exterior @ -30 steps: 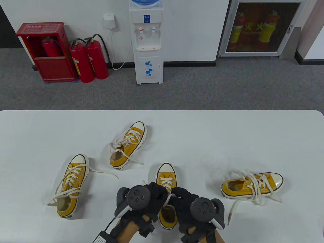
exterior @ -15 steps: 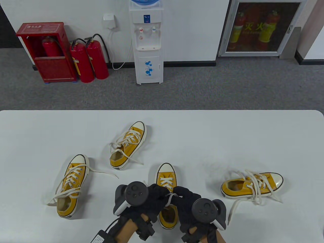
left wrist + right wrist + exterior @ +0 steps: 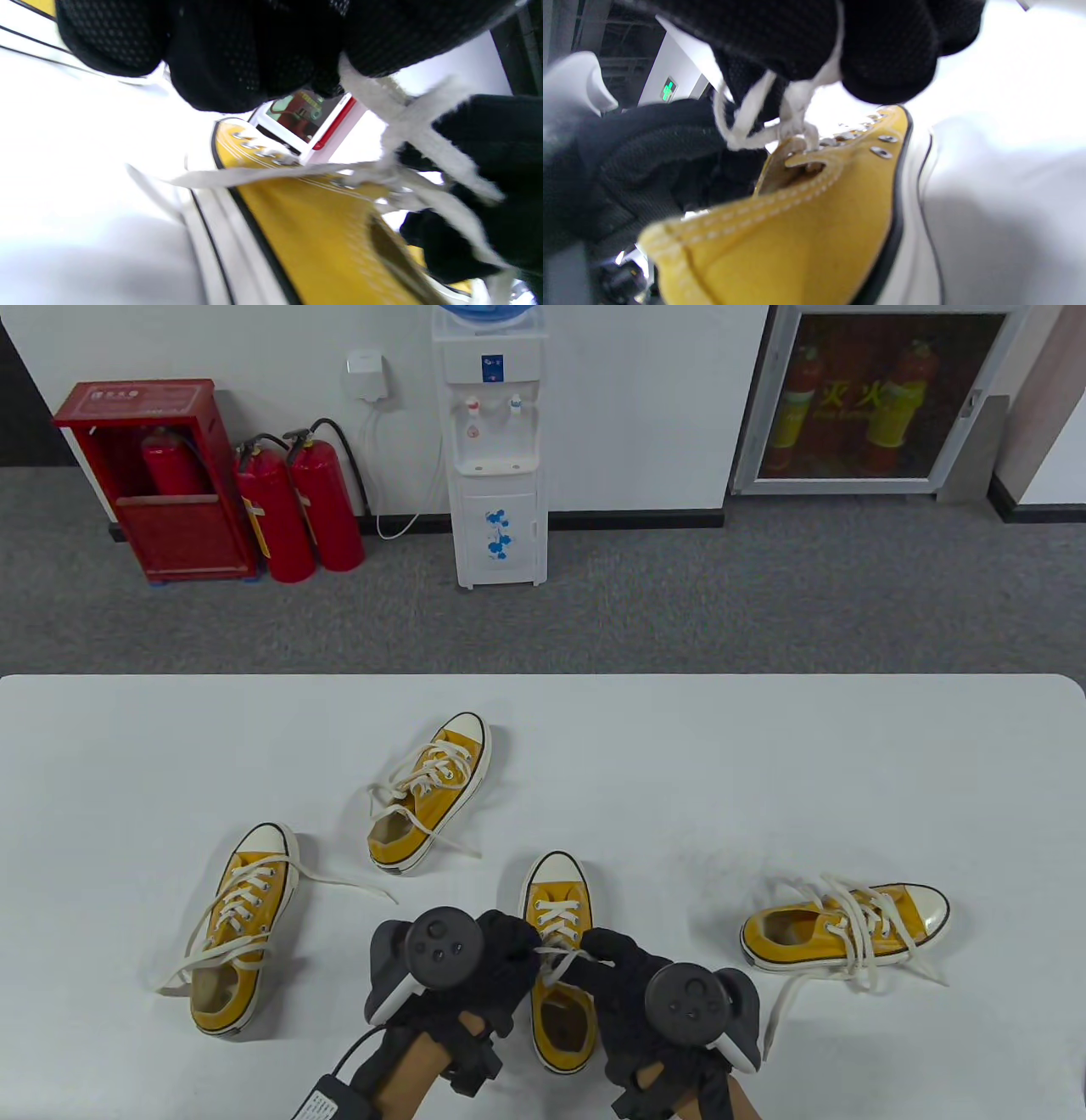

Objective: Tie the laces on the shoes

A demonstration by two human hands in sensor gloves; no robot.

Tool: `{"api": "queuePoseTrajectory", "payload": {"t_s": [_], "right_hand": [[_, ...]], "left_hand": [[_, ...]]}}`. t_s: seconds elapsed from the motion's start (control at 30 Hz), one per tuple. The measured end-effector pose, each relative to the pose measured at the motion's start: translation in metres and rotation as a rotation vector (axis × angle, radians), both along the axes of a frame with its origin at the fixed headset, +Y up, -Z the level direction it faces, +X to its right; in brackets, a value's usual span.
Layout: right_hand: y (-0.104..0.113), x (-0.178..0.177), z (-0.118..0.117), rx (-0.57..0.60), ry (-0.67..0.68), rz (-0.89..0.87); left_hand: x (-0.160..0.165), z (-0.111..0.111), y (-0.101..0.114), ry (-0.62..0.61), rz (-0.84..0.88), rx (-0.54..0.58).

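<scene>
Nearest the table's [image 3: 764, 746] front edge, both gloved hands work over the near-centre yellow shoe [image 3: 556, 916], which stands upright with its white toe cap pointing away. The left hand [image 3: 488, 963] sits at the shoe's left side, its fingers curled; the left wrist view shows them pinching a strand of the white lace [image 3: 398, 114] where two strands cross above the eyelets. The right hand [image 3: 624, 984] is at the shoe's right side, fingers likewise curled, and the right wrist view shows the lace [image 3: 793, 106] caught between its fingertips, with a small loop hanging just above the tongue opening. In the table view a short stretch of lace [image 3: 556, 963] runs between the two hands, lifted off the shoe. Whether a knot is formed there is not clear.

To the right, well apart, a second shoe [image 3: 848, 929] lies with its toe pointing right, laces loose and trailing toward the near edge. To the left, a third shoe [image 3: 237, 925] points away, its laces spread on the table. Farther back, a fourth shoe [image 3: 433, 789] lies angled, toe to the far right, laces untied.

Beyond the table stand a water dispenser [image 3: 496, 449] and red fire extinguishers [image 3: 297, 509].
</scene>
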State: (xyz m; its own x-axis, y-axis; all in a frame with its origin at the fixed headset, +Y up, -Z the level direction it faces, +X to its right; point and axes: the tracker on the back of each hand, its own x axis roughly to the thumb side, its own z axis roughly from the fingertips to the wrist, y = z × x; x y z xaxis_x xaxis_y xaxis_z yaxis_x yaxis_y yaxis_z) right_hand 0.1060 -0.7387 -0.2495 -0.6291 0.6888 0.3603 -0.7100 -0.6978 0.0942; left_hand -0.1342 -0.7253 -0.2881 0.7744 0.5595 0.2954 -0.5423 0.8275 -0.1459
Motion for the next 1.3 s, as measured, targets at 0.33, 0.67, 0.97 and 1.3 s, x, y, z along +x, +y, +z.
{"api": "queuePoseTrajectory", "payload": {"t_s": [0.33,0.67,0.97,1.3], "right_hand": [[-0.001,0.033,-0.011,-0.066,-0.105,-0.135],[-0.006,0.063,-0.019,-0.127,-0.267,-0.179],[-0.004,0.061,-0.018,-0.101,-0.292,-0.103],[0.004,0.059,-0.012,-0.022,-0.29,-0.103]], "left_hand": [[-0.026,-0.011,-0.009,0.102,-0.06,-0.036],[-0.051,-0.02,-0.019,0.171,-0.102,-0.118],[-0.056,-0.021,-0.02,0.175,-0.135,-0.141],[-0.047,-0.013,-0.004,0.127,-0.211,-0.083]]}}
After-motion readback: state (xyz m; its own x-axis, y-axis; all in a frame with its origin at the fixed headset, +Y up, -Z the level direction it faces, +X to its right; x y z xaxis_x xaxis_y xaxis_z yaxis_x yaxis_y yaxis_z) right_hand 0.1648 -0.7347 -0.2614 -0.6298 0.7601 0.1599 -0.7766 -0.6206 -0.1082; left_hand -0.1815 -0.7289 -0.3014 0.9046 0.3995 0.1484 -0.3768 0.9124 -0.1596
